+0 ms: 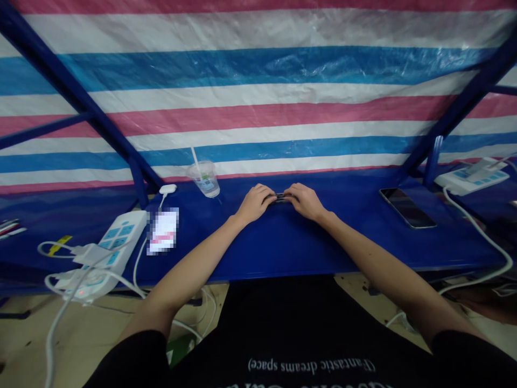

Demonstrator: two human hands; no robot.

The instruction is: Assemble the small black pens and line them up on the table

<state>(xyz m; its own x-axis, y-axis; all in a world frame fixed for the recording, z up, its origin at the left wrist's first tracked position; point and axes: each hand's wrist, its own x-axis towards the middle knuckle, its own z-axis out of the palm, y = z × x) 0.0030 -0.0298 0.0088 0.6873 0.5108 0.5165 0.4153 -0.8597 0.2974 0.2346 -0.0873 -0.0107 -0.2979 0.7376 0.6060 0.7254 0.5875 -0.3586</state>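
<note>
Both of my hands meet at the middle of the blue table (283,242), near its far edge. My left hand (255,202) and my right hand (306,200) have their fingers curled round the two ends of a small dark object (280,198) held between them. Most of that object is hidden by my fingers, so I cannot make out what it is. My forearms reach straight out over the table from the near edge.
A clear plastic cup with a straw (204,178) stands left of my hands. A phone with a blurred screen (163,230) and a white power strip (109,249) with cables lie at the left. A dark phone (407,207) and another power strip (470,178) lie at the right. Blue frame bars and a striped tarp stand behind.
</note>
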